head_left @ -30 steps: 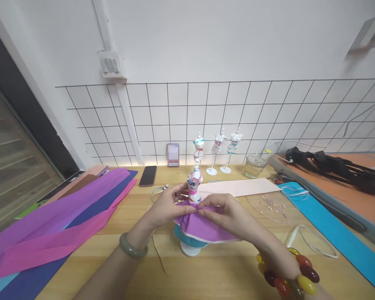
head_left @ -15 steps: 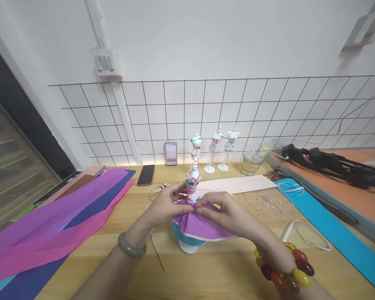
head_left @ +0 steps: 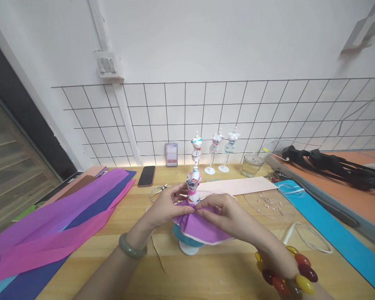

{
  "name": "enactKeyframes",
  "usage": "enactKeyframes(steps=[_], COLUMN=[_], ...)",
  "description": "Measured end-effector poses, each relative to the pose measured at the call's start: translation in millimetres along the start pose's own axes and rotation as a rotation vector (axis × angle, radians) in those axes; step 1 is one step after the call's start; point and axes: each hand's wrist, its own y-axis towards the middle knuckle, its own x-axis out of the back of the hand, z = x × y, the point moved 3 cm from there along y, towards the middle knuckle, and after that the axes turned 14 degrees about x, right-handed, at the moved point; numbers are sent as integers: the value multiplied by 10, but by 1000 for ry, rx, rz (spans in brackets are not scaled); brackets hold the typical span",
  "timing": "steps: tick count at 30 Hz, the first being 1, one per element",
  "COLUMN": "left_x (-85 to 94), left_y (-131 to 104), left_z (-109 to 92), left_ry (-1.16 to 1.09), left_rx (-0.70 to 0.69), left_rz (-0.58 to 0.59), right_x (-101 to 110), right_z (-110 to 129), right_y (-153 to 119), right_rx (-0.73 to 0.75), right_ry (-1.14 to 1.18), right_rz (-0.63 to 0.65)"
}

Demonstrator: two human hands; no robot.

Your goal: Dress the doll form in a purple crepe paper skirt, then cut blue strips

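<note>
Two hands are gripping one purple cloth point(head_left: 208, 228) at the waist of a small form point(head_left: 194, 180); clock centred on that form, as viewed. Left hand point(head_left: 164, 207) is coming in from 8 o'clock, curling round the form's side, its thumb pressing the cloth; hidden fingertips, can't tell their exact hold. Right hand point(head_left: 229, 214) is coming in from 4, pinching the gathered top edge between thumb and index, tips nearly meeting the left thumb. Cloth is flaring toward 5, its white edge lying over a teal layer point(head_left: 187, 236); white base point(head_left: 189, 248) is showing underneath, on the table point(head_left: 206, 275). Three more forms point(head_left: 216, 143) are standing between 12 and 1. Jar point(head_left: 252, 166) is sitting near 2, pale strip point(head_left: 250, 186) in front of it. Beads point(head_left: 270, 204) are lying toward 3, just beside a blue strip point(head_left: 337, 237). Flat phone point(head_left: 146, 176) is resting toward 10, fabric pile point(head_left: 90, 214) spreading at 9.
</note>
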Motion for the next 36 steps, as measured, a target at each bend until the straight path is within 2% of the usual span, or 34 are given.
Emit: enactKeyframes(steps=[5,12,30,36], left_x=[-3,-1,-49,-85], left_y=[5,2,-25,-57], left_z=[2,0,-57,-109], left_ry=[5,17,35,111], left_rx=[-11,-3,-22,-45], left_rz=[11,4,37,-24], right_x=[-4,6,-34,-57], right_z=[-11,-77,-126,-133], right_y=[12,5,20,20], right_rx=[12,-64,-103,-100], right_ry=[2,-40,-9,-45], right_rz=[-17,-76,-104,-119])
